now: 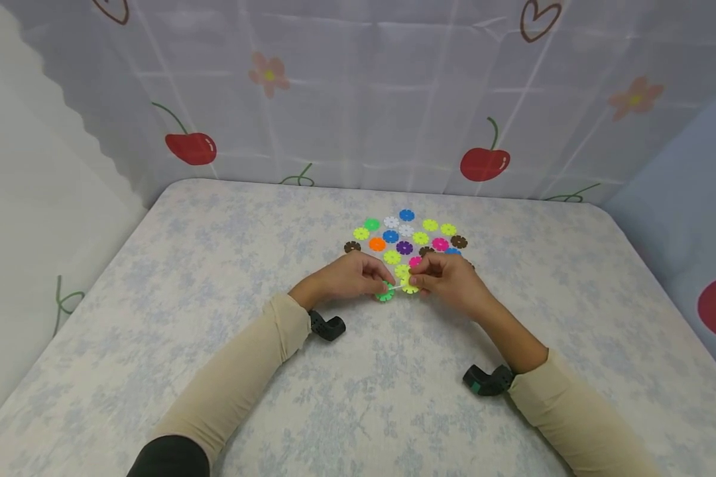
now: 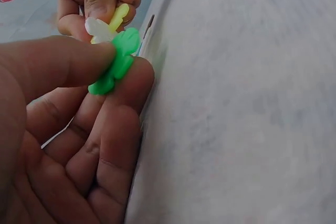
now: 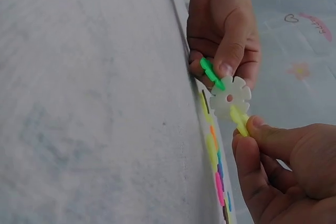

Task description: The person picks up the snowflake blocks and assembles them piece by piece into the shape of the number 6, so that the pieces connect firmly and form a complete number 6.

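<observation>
My left hand (image 1: pixel 351 275) pinches a green notched plastic disc (image 2: pixel 125 51) between thumb and fingers. Opposite it, my right hand (image 1: pixel 453 283) pinches a yellow notched disc (image 3: pixel 239 121). Between the two hands, a white notched disc (image 3: pixel 240 88) with a hole in its middle joins them: the green disc stands crosswise at one edge and the yellow one at the opposite edge. In the head view this joined piece is seen low, at the near side of a spread of loose discs. Fingers cover part of the green and yellow discs.
Several loose discs lie flat beyond the hands, among them a blue disc (image 1: pixel 407 215), an orange disc (image 1: pixel 377 244) and a purple disc (image 1: pixel 404 248). The patterned tablecloth (image 1: pixel 358 397) covers the table, and a printed curtain (image 1: pixel 358 99) hangs behind it.
</observation>
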A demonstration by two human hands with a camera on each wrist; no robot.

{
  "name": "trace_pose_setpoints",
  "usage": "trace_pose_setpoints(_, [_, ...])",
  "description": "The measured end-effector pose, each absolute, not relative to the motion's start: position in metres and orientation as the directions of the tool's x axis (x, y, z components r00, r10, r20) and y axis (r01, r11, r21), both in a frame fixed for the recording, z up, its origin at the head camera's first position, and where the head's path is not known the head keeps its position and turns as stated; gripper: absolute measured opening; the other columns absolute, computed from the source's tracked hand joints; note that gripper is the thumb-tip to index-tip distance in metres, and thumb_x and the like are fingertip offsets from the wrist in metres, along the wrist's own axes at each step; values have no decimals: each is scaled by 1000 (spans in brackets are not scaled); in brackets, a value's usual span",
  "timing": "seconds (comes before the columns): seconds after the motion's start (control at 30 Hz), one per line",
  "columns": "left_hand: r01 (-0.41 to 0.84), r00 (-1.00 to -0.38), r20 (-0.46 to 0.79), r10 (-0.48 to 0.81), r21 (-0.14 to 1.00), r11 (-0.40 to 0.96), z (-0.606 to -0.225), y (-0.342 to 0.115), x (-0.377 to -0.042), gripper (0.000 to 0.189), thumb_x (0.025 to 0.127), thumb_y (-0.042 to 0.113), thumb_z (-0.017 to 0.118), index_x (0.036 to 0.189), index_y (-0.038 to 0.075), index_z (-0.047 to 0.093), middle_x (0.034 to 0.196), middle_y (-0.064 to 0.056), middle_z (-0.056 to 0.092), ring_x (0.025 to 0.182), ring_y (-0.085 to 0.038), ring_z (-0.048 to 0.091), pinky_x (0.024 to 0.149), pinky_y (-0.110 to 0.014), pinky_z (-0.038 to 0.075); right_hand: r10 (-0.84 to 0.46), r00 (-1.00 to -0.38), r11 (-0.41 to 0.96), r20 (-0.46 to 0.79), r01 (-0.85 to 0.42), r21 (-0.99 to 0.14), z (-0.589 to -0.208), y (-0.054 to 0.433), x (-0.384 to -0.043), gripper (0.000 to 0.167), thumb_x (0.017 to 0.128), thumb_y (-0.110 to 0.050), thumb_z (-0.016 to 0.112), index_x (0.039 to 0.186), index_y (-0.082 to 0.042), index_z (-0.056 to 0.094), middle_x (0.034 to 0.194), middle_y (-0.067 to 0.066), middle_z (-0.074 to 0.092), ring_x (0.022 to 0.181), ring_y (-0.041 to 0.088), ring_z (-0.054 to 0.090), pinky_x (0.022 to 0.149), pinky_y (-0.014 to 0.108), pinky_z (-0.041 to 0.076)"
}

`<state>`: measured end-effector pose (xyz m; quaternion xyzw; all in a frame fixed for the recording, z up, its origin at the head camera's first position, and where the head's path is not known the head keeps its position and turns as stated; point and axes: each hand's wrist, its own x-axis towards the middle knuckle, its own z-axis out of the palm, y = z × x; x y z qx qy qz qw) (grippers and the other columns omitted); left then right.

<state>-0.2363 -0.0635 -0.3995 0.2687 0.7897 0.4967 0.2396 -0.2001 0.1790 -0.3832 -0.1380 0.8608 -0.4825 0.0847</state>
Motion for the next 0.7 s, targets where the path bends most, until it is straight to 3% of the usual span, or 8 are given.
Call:
trace_pose_setpoints(0.13, [204,-710,-123,693,906,371,-396,-65,-237,10,94,9,72,104,8,75,83,-4,67,76,-16,55,70,-28,46,-308,-951,511,-12,-155,-846,-384,182,-202,12,94,-15,74,102,-6,72,85,7,71,75,26,66,69,34,54])
trace_pose_setpoints(0.27, [178,-695,-158,702,908,380,-393,-70,-237,10,95,8,70,104,5,73,85,-6,70,76,-19,62,72,-29,51,-299,-954,595,19,-202,-778,-387,189,-204,14,99,-19,69,109,-10,74,93,5,70,81,24,62,72,36,53])
trace_pose_setpoints(0.53, [122,-704,-209,679,906,405,-391,-79,-241,11,96,8,69,104,3,72,98,-7,71,80,-23,69,76,-33,56,-509,-860,702,19,-428,-570,-388,197,-209,42,99,-12,67,140,-9,62,90,7,56,79,22,50,67,37,44])
trace_pose_setpoints(0.7, [129,-699,-212,683,902,412,-391,-78,-242,11,97,10,70,105,3,73,92,-7,73,79,-22,70,74,-32,55,-531,-847,737,-27,-446,-508,-385,193,-207,42,100,-17,66,141,-9,61,92,7,52,81,22,48,66,36,42])
